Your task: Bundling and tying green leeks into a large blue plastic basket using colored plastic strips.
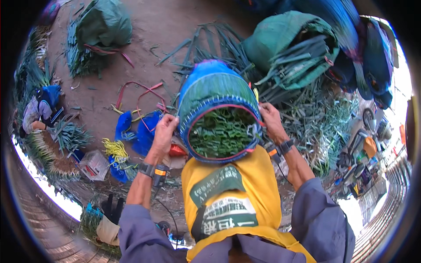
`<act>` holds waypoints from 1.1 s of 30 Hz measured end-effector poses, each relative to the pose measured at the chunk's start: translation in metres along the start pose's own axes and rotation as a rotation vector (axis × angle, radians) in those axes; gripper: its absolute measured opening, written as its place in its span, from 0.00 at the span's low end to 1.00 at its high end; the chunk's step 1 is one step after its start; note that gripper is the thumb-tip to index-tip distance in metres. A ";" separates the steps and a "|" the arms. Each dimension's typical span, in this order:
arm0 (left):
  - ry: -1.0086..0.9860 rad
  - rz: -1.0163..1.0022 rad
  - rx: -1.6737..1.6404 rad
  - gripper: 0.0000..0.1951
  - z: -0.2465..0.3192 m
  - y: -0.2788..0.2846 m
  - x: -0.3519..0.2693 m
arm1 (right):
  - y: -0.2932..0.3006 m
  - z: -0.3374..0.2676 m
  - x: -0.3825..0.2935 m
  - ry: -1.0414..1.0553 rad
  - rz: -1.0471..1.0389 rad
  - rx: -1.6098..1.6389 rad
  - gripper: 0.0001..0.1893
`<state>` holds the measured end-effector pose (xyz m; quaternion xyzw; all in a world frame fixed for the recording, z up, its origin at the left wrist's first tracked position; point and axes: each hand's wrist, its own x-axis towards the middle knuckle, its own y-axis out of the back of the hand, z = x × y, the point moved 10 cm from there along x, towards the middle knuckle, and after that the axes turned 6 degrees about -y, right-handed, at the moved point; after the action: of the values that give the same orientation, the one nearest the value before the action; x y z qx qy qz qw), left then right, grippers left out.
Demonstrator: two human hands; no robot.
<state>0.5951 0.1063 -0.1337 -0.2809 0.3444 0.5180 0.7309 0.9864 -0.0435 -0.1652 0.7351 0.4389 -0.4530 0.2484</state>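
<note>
A mesh sack (pixel 218 87) with blue ends and a green middle stands before me, its round mouth facing up. Packed inside are green leek or scallion tops (pixel 222 133). Pinched on the left side of the rim is my left hand (pixel 166 131), thumb and fingers together at the edge. My right hand (pixel 271 120) grips the rim's right side, close to a red drawstring. The sack's lower end leans away from me, and its near rim rests against my yellow apron (pixel 230 184). Both wrists wear dark straps with small devices.
A green sack (pixel 279 39) spilling long leaves lies beyond on the right, with a leaf pile (pixel 315 121) nearer. Another green-covered bundle (pixel 105 26) stands far left. Red straps (pixel 144 90), blue mesh (pixel 144 134) and yellow ties (pixel 115 149) lie left. A person (pixel 37 111) sits farther left beside leeks.
</note>
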 end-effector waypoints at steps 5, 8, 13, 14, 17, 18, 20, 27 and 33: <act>0.042 -0.037 0.049 0.07 0.055 -0.016 -0.029 | 0.003 -0.018 -0.034 -0.062 0.048 0.035 0.10; 0.037 -0.016 0.028 0.07 0.058 -0.014 -0.041 | -0.014 -0.043 -0.057 -0.057 0.002 0.068 0.11; -0.026 0.011 0.161 0.08 0.065 0.002 -0.016 | -0.028 -0.053 -0.045 -0.087 -0.033 0.152 0.10; 0.010 0.007 0.235 0.08 0.058 0.006 -0.025 | -0.032 -0.048 -0.060 -0.093 -0.064 0.075 0.11; -0.023 0.055 0.264 0.07 0.053 0.007 0.002 | -0.010 -0.031 -0.030 -0.047 -0.002 0.023 0.10; -0.014 0.044 0.090 0.06 0.035 0.009 0.006 | -0.017 -0.047 -0.036 -0.136 0.099 -0.082 0.08; 0.025 0.060 0.012 0.06 0.037 0.003 -0.004 | -0.023 -0.055 -0.046 -0.148 0.045 -0.031 0.08; 0.018 0.060 0.250 0.06 0.045 -0.005 0.007 | -0.014 -0.050 0.000 -0.099 0.038 -0.160 0.12; 0.046 0.101 -0.047 0.05 0.016 0.018 0.007 | 0.016 -0.042 -0.005 -0.051 0.015 -0.154 0.15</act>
<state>0.5826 0.1281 -0.1307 -0.2924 0.3626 0.5556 0.6887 1.0179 -0.0217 -0.1418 0.7053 0.4603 -0.4347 0.3188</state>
